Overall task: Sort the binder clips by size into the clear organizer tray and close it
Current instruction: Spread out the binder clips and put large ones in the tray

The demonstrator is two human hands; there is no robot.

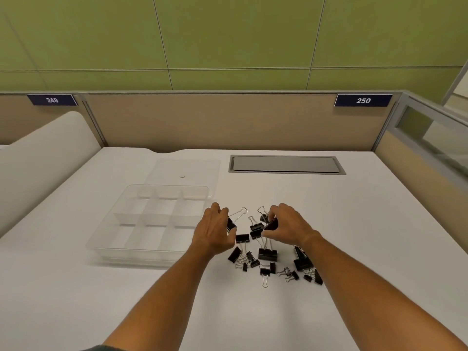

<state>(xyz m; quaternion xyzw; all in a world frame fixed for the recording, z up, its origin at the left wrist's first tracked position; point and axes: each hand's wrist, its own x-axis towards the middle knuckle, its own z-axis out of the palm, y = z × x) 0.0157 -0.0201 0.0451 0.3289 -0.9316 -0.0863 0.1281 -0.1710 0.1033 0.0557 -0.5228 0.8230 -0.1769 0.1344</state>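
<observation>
worktop [329,224]: white, walled by low partitions; carries every item below.

tray [106,239]: clear, divided into compartments, standing left of the clips, just beside the left hand. every compartment that can be read through the plastic looks empty. lid [197,171]: clear, lying flat behind the tray, apart from it, so the tray is uncovered.

clips [267,254]: black with wire handles, several sizes mixed, in one loose heap on the worktop right of the tray, between and in front of the two hands. large ones sit mid-heap and at the right edge; small ones are scattered along the near side.

progress, judged: sorting has barely begun. no clip is seen in the tray, the whole heap is left to sort by size, and the lid is not yet on.

left hand [215,231]: forearm reaching in from below, palm turned toward the heap, fingers loosely curved around a large clip [231,224] at the heap's far left. it touches the clip; whether it truly grips it cannot be told.

right hand [283,224]: forearm angled in from the lower right, wrist raised, fingertips bunched downward, pinching a black clip [271,225] at the top of the heap.
</observation>
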